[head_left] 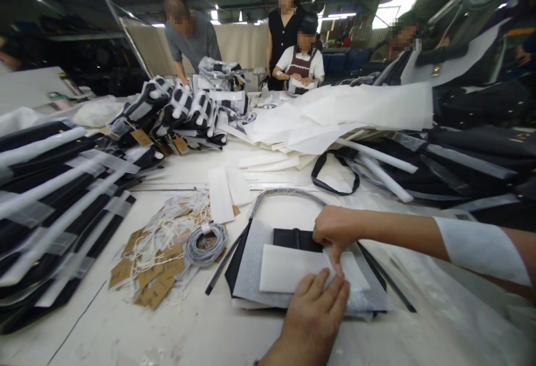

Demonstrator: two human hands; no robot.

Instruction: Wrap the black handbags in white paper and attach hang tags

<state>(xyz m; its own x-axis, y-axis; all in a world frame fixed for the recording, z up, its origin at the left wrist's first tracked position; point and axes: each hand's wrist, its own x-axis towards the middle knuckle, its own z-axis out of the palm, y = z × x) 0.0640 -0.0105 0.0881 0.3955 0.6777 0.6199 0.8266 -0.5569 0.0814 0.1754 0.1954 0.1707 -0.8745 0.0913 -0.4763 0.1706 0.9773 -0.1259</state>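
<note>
A black handbag lies flat in front of me, its wrapped handle arching away from me. Thin whitish tissue paper covers most of it, and a white foam sheet rests across the front. My left hand presses down on the foam's near edge with fingers stretched out. From the right, my right hand reaches over the bag with curled fingers, one fingertip pointing down at the foam. A translucent strip of tape shows at its fingers; its exact hold is partly hidden.
Left of the bag lie brown tags with white strings and a grey coil. Wrapped black bags crowd the left; more black bags stand right. White sheets pile behind. Several people stand or sit beyond the table.
</note>
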